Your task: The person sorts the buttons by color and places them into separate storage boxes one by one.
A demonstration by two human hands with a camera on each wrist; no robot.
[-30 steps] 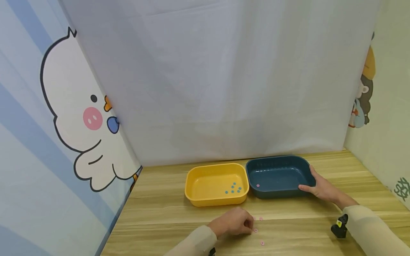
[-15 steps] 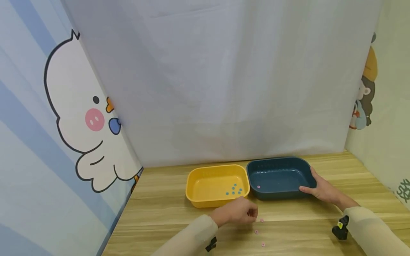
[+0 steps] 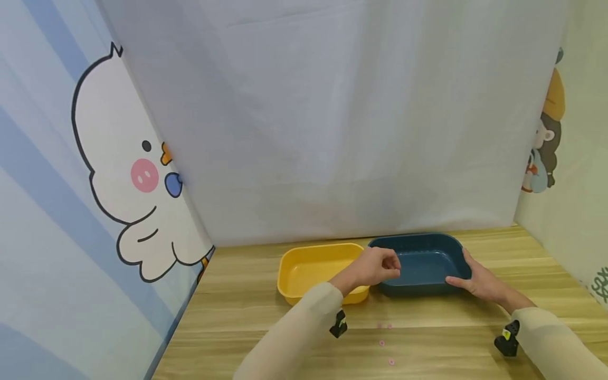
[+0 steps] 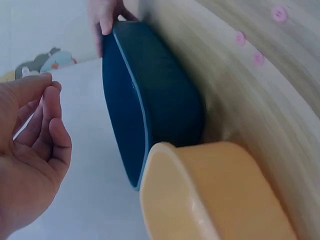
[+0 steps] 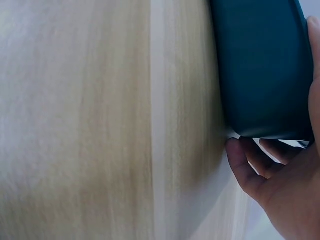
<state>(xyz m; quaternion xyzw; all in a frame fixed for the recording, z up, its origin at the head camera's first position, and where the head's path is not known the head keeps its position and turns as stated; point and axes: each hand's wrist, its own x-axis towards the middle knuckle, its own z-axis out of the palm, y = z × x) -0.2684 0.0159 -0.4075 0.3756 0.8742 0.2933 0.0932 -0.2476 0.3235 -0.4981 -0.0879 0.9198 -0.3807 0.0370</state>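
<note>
Four small round pink buttons, (image 3: 391,362) plastic-looking with holes, lie loose on the wood-grain tabletop (image 3: 228,316), near side of the trays: two almost level with each other, two nearer the person. Left-wrist view catches three of them, top right. Left hand (image 3: 375,266): up over the left end of the dark teal rectangular tray with rounded corners, (image 3: 418,241) clear of the rim. Thumb and index fingertips are pressed together, other fingers bent. Can't tell whether there's anything between the tips; left-wrist view doesn't show it. Right hand (image 3: 484,281): on the same teal tray's right end, thumb at the near rim, fingers spread from it and wrapped along the outer end wall, so it's gripping that corner. Right-wrist view agrees: fingertips bent against the tray's end, low by the tabletop. Yellow rectangular tray with rounded corners (image 3: 304,256) sits just left of the teal one, open side up like it; can't tell if the rims touch. Left forearm in a cream sleeve (image 3: 294,332) crosses in front of the yellow tray and hides part of its inside. Small black device at each cuff, right one (image 3: 507,339) easier to see. Backdrop: plain white curtain (image 3: 309,132), cartoon white bird (image 3: 119,158) on the blue-striped panel at left.
</note>
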